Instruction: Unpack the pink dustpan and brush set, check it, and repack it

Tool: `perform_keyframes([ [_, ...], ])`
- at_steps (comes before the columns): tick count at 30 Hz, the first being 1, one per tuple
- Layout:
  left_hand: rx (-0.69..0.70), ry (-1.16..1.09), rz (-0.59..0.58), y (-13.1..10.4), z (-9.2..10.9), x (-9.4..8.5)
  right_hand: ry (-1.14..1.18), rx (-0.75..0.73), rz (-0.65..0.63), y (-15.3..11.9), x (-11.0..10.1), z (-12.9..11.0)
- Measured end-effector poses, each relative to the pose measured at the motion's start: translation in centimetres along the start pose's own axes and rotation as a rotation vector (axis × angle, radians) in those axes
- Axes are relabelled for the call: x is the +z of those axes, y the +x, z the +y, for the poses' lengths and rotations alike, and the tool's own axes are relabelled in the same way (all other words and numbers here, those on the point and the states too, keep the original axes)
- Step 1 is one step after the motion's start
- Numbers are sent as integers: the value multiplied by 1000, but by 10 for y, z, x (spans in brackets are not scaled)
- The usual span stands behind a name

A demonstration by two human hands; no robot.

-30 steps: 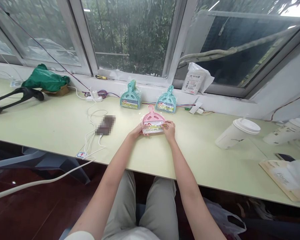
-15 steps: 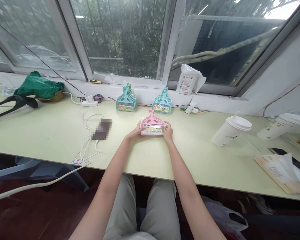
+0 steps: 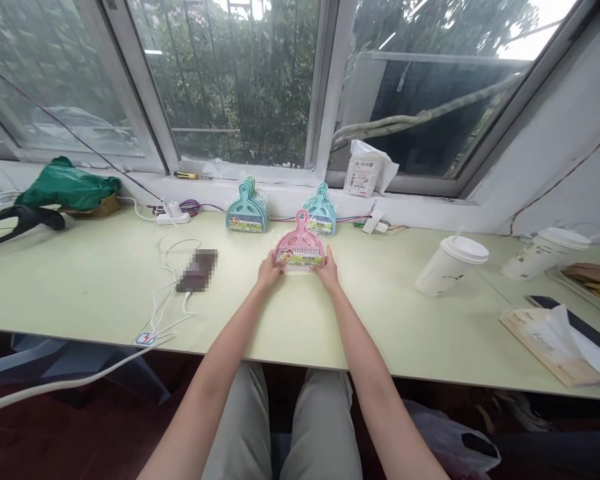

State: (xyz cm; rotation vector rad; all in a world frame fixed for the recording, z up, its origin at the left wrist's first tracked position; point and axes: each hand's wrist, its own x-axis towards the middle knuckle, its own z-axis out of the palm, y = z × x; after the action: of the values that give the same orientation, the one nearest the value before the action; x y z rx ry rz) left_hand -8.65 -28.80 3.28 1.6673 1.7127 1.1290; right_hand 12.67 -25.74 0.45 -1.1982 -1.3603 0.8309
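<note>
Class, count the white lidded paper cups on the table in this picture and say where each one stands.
2. One paper cup stands right of the person's right hand; the other cup stands farther right, near the picture's edge. Others may lie outside the view.

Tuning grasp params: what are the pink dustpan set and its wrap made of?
Pink dustpan set: looks like moulded plastic, smooth and matte, uniform pastel colour. Its wrap: apparently thin clear film, glinting at the edges. Left hand and right hand hold its lower corners.

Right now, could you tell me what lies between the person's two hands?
The pink dustpan set, held between left hand and right hand, in the head view.
</note>
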Motion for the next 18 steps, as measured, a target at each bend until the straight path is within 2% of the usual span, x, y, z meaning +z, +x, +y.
perform_keyframes([
  [4,70,260,25,15,11,9,-40,2,45,15,-10,7],
  [6,87,340,8,30,15,16,-81,-23,112,27,-15,9],
  [8,140,369,-17,48,15,26,-151,-61,195,42,-22,11],
  [12,345,387,-81,95,6,50,-248,-113,388,81,-47,23],
  [15,354,442,-5,134,-1,67,-270,-86,579,108,-68,41],
  [18,392,494,100,168,0,84,-251,28,715,126,-81,60],
])
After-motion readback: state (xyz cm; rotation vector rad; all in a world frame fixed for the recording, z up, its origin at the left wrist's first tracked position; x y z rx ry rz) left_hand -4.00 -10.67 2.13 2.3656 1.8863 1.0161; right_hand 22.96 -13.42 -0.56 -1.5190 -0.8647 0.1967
